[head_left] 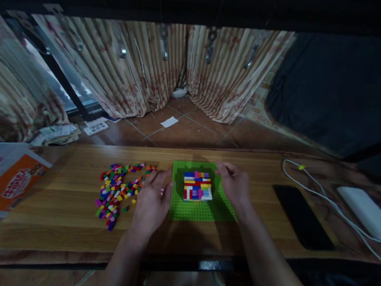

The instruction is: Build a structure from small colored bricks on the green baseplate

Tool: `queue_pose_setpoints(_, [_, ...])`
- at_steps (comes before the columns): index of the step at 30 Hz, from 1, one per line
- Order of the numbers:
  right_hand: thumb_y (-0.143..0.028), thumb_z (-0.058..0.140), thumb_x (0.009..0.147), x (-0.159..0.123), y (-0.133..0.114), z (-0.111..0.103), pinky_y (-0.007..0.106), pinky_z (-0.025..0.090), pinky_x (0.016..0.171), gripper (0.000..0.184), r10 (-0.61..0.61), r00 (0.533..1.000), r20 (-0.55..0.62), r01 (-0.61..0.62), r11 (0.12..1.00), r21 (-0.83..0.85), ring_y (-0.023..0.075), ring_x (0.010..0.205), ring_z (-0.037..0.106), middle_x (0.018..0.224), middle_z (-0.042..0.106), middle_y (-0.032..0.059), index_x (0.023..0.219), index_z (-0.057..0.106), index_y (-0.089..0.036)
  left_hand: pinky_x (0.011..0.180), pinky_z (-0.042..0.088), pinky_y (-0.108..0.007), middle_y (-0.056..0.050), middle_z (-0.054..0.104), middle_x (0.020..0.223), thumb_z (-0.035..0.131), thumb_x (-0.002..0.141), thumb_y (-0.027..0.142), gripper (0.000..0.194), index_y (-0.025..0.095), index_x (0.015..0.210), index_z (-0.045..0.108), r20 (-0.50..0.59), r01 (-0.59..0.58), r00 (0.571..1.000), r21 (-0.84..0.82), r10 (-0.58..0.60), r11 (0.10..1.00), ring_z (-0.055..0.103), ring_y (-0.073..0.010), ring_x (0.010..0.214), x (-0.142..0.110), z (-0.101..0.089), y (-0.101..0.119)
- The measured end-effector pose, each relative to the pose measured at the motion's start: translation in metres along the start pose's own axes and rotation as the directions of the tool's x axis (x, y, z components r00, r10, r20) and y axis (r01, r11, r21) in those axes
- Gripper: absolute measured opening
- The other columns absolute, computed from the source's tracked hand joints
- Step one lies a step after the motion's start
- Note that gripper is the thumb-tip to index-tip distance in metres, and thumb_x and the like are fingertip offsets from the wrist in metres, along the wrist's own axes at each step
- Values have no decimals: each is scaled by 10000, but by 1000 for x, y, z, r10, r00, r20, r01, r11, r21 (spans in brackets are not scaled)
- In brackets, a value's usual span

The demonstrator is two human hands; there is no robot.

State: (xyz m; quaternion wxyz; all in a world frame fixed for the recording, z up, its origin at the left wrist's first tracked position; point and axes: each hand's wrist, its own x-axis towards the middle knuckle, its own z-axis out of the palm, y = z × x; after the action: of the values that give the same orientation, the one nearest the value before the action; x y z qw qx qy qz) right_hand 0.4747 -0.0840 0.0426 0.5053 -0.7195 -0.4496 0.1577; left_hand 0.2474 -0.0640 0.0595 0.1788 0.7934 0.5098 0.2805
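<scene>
A green baseplate [184, 211] lies on the wooden table [63, 221] in front of me, with a square block of coloured bricks [197, 186] built on it. My left hand [150, 204] rests at the plate's left edge, fingers loosely curled, thumb toward the plate; something small and pink shows at the thumb tip, and I cannot tell whether it is held. My right hand [235, 184] sits at the plate's upper right corner, fingers bent down onto its edge. A loose pile of small coloured bricks [117, 192] lies left of my left hand.
A black phone [302, 217] lies flat to the right, with a white cable [322, 194] and a white power bank [367, 214] beyond it. An orange-and-white plastic bag [10, 183] sits at the table's left end. Curtains and tiled floor lie behind the table.
</scene>
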Motion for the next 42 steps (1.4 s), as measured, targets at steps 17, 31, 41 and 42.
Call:
queue_pose_setpoints(17, [-287, 488, 895, -19, 2, -2, 320, 502, 799, 251, 8, 966, 260, 25, 992, -120, 200, 858, 684, 965, 745, 60, 973, 716, -218, 1066, 426, -402, -85, 613, 1258, 364, 968, 303, 376, 178, 1262, 562, 93, -204, 975, 33, 200, 978, 535, -198, 1194, 18, 53, 28])
queue_pose_setpoints(31, [-260, 497, 890, -19, 2, -2, 313, 501, 769, 244, 8, 963, 271, 20, 994, -103, 192, 829, 678, 961, 742, 66, 991, 708, -193, 1032, 464, -384, -104, 636, 1226, 388, 965, 284, 375, 135, 1249, 580, 56, -251, 968, 167, 245, 953, 565, -217, 1149, 15, 59, 31])
queue_pose_setpoints(41, [-231, 518, 877, -19, 6, 2, 294, 506, 745, 216, 0, 969, 248, 10, 999, -38, 178, 783, 673, 894, 742, 66, 946, 715, -173, 981, 482, -360, -124, 659, 1184, 385, 961, 242, 373, 99, 1235, 593, 51, -334, 940, 353, 338, 874, 580, -224, 1122, 12, 61, 35])
queue_pose_setpoints(42, [-227, 521, 875, -18, 7, 2, 291, 507, 743, 213, -6, 968, 249, 13, 1000, -26, 175, 777, 674, 890, 743, 64, 939, 717, -173, 978, 483, -364, -128, 660, 1181, 380, 962, 243, 378, 93, 1237, 591, 57, -334, 940, 366, 337, 868, 578, -229, 1127, 12, 61, 36])
